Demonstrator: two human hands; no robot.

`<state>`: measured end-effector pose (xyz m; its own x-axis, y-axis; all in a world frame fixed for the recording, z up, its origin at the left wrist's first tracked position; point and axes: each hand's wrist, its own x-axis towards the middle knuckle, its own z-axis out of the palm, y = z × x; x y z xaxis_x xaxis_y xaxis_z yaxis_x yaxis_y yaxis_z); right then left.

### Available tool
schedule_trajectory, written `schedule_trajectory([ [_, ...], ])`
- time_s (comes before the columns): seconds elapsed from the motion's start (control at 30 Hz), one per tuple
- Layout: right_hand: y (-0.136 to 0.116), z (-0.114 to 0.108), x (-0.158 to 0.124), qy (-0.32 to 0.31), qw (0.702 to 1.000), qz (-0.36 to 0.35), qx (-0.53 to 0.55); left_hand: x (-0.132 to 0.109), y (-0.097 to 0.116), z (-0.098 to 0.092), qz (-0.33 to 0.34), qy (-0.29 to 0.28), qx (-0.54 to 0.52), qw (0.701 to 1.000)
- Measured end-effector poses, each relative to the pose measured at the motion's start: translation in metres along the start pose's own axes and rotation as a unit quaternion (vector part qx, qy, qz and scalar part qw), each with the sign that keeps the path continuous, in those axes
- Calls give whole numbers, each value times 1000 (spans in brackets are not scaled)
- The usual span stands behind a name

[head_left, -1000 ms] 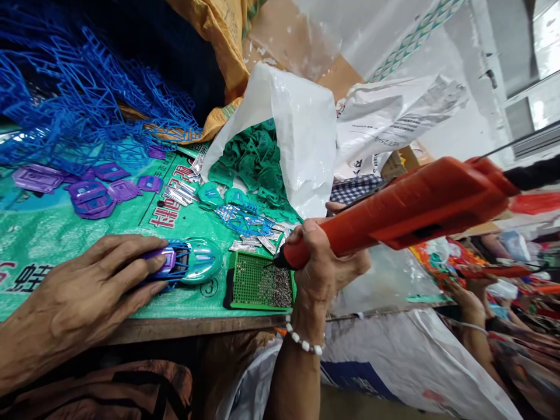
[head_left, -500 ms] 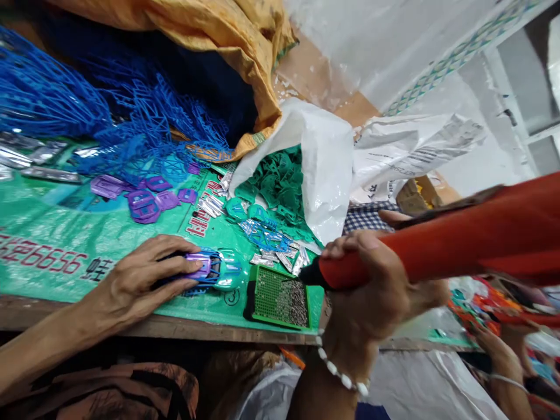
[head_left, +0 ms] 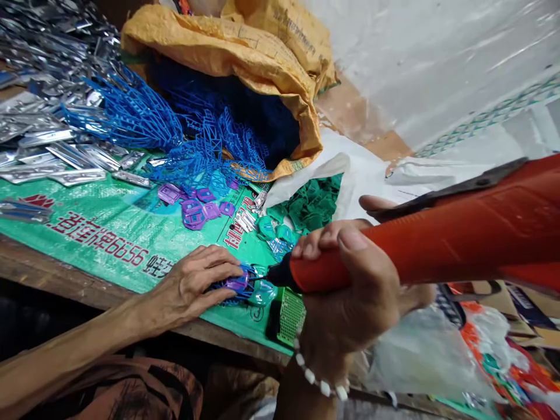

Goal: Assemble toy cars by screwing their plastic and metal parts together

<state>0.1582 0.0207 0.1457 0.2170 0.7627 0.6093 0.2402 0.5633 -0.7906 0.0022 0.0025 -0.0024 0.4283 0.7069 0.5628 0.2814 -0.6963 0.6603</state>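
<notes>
Two hands are busy in the head view. The left hand (head_left: pixel 196 284) grips the purple-and-blue end of a small toy car (head_left: pixel 262 293), fingers spread over it and pressing along both sides. The car lies on the green sheet (head_left: pixel 184 239) covering the worktop (head_left: pixel 105 291), close to the wooden near edge, presumably so that it can be pinned against something firm and not twist under the tool. Its turquoise end is uncovered, which leaves room to work.

The right hand (head_left: pixel 363 286) is wrapped around a red power screwdriver (head_left: pixel 455 227), well forward near the black nose; that grip probably helps steer the thin bit. The tool slants down toward the car, its bit at the gap between the purple and turquoise parts; whether the tip touches is too small to tell.

Just beside the turquoise end sits a green grid tray (head_left: pixel 291 315), partly hidden by the right wrist, seemingly placed within short reach of the tool. Farther back, purple pieces (head_left: pixel 196 213) lie loose, blue frames (head_left: pixel 131 111) spill from a yellow sack (head_left: pixel 301 111), and a white bag (head_left: pixel 301 175) gapes around green pieces (head_left: pixel 315 204), likely for easy picking.
</notes>
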Motion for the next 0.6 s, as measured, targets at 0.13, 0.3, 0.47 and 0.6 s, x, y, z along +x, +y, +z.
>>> schedule_trajectory([
  [0.13,4,6,0,41,995,31,80,0,1,2,0,-1,2,1000],
  [0.3,5,6,1,49,994,51,78,0,1,3,15,9,16,1000],
  [0.47,5,6,0,54,994,55,74,0,2,3,25,24,30,999],
  [0.6,7,7,-1,50,996,37,64,0,1,1,21,9,23,999],
])
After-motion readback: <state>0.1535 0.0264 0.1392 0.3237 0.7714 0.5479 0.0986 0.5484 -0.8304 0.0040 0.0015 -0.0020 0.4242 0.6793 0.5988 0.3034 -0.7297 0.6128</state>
